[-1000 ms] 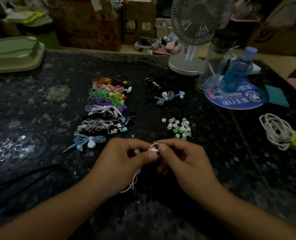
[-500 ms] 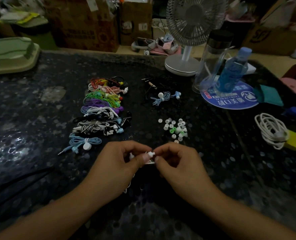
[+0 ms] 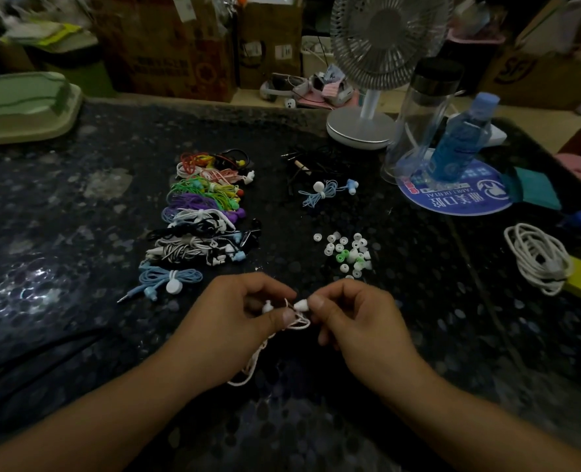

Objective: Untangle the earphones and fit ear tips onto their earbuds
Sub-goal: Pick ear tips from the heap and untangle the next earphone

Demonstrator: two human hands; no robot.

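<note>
Both hands meet low over the dark speckled table (image 3: 78,233). My left hand (image 3: 234,321) grips a white earphone set; one earbud (image 3: 267,306) shows between its fingers and the white cable (image 3: 251,366) hangs below the palm. My right hand (image 3: 357,321) pinches a white ear tip (image 3: 301,304) at its thumb and forefinger, right beside the left thumb. A loose heap of white and green ear tips (image 3: 348,255) lies just beyond the hands.
A row of bundled coloured earphones (image 3: 200,219) lies left of centre, a light-blue set (image 3: 323,192) farther back. At the right stand a fan (image 3: 364,127), a clear bottle (image 3: 418,117), a blue bottle (image 3: 459,144) and a coiled white cable (image 3: 537,258). A green tray (image 3: 20,107) sits far left.
The hands have drawn slightly apart; the white ear tip now shows clearly at my right fingertips, and the earbud shows in my left fingers. The camera view shifted a little.
</note>
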